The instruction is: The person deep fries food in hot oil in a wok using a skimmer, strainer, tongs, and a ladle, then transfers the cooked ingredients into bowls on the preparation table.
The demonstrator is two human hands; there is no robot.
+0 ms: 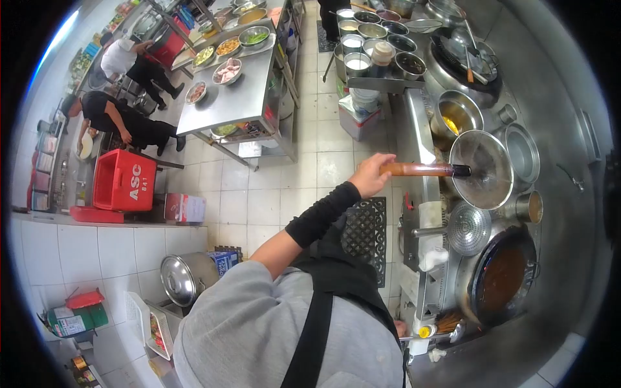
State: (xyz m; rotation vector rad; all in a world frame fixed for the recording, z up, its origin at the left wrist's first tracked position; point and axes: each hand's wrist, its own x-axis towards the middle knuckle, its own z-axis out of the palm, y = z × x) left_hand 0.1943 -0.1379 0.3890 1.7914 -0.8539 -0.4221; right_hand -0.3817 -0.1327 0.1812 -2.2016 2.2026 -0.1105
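Nearest, at the wearer's side, only a sliver of the right hand (401,328) shows, beside a thin metal rod (424,337); I cannot tell whether it grips that. Close by on the range (424,126) sits a wok (477,284) of brown liquid. A little farther off, the left hand (370,176) is closed around the butt of a wooden-handled strainer (482,181), whose round mesh lies over the range between a perforated ladle (469,228) and a deep pot (460,107). Its long axis runs across the view, nearly level, the mesh end pointing right, toward the steel wall (572,213). The step in hand looks to be handling the strainer over the pots; moving it on would call for a firm grip and clearance above the rims. Beyond stand sauce containers (358,63), a steel tabletop (255,90) with bowls of food, and two co-workers (113,123) at the far left.
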